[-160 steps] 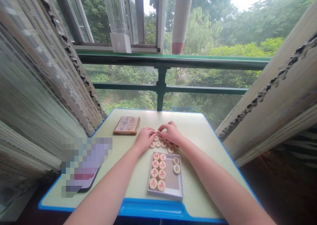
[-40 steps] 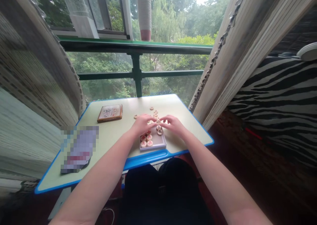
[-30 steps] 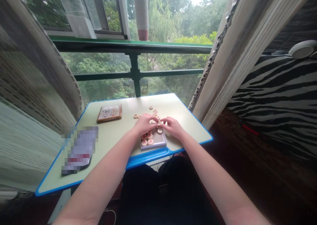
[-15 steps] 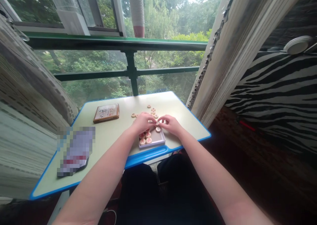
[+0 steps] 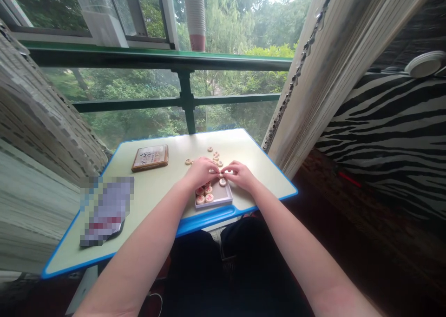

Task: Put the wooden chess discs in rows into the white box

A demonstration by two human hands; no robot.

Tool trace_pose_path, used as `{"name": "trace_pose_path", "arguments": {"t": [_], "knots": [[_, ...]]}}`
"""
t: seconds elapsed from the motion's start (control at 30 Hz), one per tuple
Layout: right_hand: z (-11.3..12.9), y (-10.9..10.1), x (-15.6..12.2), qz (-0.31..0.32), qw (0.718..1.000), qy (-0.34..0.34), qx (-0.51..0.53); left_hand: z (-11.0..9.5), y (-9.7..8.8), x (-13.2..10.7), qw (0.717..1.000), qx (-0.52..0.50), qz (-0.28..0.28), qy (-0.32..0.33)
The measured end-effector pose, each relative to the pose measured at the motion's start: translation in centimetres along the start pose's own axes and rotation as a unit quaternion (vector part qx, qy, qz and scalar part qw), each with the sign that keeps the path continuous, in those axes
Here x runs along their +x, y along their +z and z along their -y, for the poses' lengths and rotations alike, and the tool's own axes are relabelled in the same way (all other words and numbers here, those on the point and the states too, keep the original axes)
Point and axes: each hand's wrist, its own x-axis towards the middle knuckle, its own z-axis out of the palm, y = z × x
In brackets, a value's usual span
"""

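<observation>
Now, in the head view, your left hand (image 5: 202, 172) and right hand (image 5: 240, 175) meet, fingers bent and nearly closed, at a piece (image 5: 221, 174) toward the far right of the box (image 5: 220, 194); whether either grips it, you can't tell. Tabletop (image 5: 268, 180) stretches from your right hand to its blue edge (image 5: 280, 195).

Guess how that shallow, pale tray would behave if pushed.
The tray would probably slide rather than tip, being low and flat on the table. Its red-marked discs might shift, since floor space shows beside them.
</observation>
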Motion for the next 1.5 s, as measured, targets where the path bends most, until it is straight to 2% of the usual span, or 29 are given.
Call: {"name": "trace_pose_path", "arguments": {"t": [0.5, 0.83, 1.5], "knots": [[-0.29, 0.09, 0.17, 0.009, 1.0, -0.001, -0.003, -0.21, -0.46, 0.05, 0.999, -0.018, 0.027, 0.006], [-0.25, 0.02, 0.18, 0.014, 1.0, -0.005, 0.001, -0.24, -0.49, 0.01, 1.0, -0.02, 0.016, 0.007], [-0.14, -0.03, 0.11, 0.003, 1.0, -0.008, -0.003, 0.49, -0.2, 0.13, 0.999, -0.027, 0.028, 0.007]]}}
